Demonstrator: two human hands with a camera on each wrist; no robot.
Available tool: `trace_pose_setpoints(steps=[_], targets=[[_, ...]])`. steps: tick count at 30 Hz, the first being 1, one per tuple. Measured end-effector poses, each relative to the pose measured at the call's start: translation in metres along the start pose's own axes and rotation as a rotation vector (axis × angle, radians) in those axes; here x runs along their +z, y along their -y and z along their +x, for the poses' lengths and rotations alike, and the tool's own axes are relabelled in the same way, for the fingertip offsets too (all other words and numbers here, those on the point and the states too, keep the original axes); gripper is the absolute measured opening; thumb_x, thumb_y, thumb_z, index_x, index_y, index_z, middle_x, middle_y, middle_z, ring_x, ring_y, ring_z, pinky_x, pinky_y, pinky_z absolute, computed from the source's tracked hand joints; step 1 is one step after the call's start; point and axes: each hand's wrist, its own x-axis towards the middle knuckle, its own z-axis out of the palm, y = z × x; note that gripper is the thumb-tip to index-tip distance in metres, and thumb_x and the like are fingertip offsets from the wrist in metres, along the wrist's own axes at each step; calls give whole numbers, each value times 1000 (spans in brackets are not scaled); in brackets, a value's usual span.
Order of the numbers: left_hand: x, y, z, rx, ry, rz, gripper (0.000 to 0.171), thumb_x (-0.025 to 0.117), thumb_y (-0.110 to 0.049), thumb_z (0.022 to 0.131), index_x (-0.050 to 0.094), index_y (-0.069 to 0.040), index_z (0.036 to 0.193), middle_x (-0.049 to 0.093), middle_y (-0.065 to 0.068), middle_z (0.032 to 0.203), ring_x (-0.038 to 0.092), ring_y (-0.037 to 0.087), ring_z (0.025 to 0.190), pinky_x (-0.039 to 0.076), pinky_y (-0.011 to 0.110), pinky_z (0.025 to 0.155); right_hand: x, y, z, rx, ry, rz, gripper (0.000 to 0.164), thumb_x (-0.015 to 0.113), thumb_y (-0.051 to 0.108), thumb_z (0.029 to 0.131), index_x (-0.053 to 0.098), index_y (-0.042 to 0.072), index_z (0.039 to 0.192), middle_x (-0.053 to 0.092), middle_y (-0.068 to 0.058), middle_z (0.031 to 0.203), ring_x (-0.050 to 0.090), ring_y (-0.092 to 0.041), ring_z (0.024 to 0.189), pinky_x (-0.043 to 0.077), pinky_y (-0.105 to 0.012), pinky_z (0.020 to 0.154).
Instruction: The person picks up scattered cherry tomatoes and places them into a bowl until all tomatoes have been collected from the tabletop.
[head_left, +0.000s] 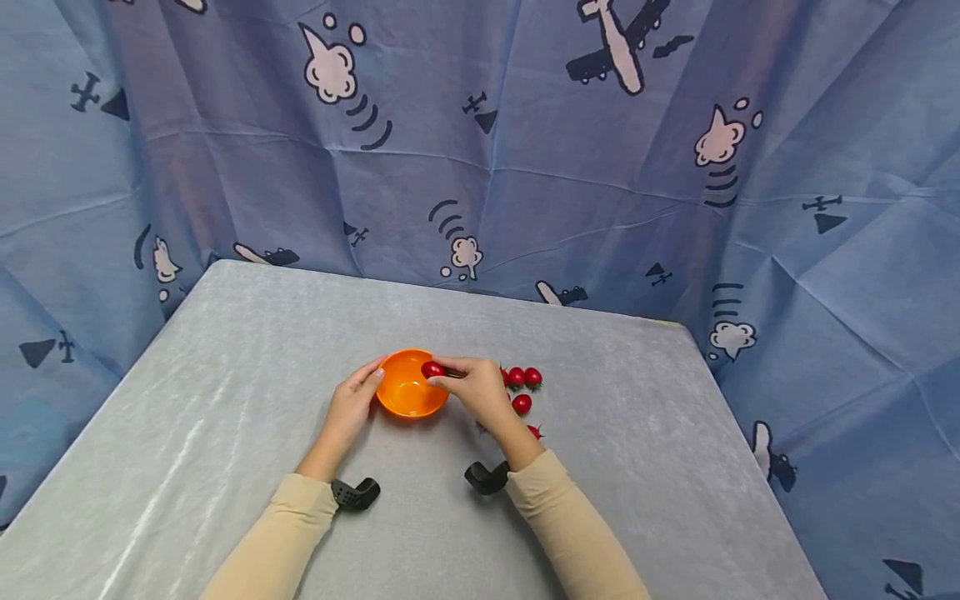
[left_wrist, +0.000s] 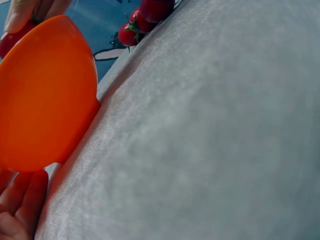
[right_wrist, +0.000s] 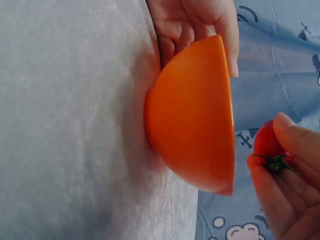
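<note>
A glossy orange bowl point(head_left: 406, 400) stands upright on the table, its inside bare in the head view. My left hand point(head_left: 351, 406) holds it at its left side, the thumb at the rim and the fingers along the outer wall. Over the bowl's right rim, my right hand point(head_left: 480, 390) pinches a red cherry tomato point(head_left: 431, 369) between thumb and fingers. In the right wrist view, green sepals point(right_wrist: 275, 163) show on that tomato, which is just above rim height.
Several more cherry tomatoes point(head_left: 522, 404) lie on the table to the right of the bowl, some partly hidden by the right hand. A pale grey cloth covers the table point(head_left: 637, 500). Behind it hangs a blue curtain point(head_left: 420, 108) printed with planes and clouds.
</note>
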Motion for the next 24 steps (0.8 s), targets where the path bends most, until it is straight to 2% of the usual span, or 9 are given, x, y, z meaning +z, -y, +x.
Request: trace_pose_setpoints(steps=[8, 15, 24], targets=[[0, 1, 1, 5, -4, 3, 43, 49, -22, 105, 51, -1, 143, 49, 15, 151, 43, 24, 143, 32, 39, 121, 9, 5, 5, 21, 25, 17, 37, 84, 22, 80, 76, 15, 115, 75, -10, 115, 70, -23, 105, 60, -32, 87], [0, 0, 0, 0, 1, 9, 44, 49, -24, 105, 51, -2, 143, 49, 14, 151, 42, 25, 144, 32, 40, 121, 15, 6, 9, -2, 13, -28, 35, 84, 25, 80, 77, 14, 112, 75, -11, 112, 71, -23, 104, 61, -30, 84], [0, -1, -1, -3, 14, 10, 45, 48, -25, 105, 50, -3, 144, 49, 14, 151, 42, 25, 143, 33, 40, 120, 24, 7, 14, -14, 28, -38, 36, 85, 23, 79, 77, 12, 112, 75, -14, 113, 70, -28, 106, 59, -36, 91]])
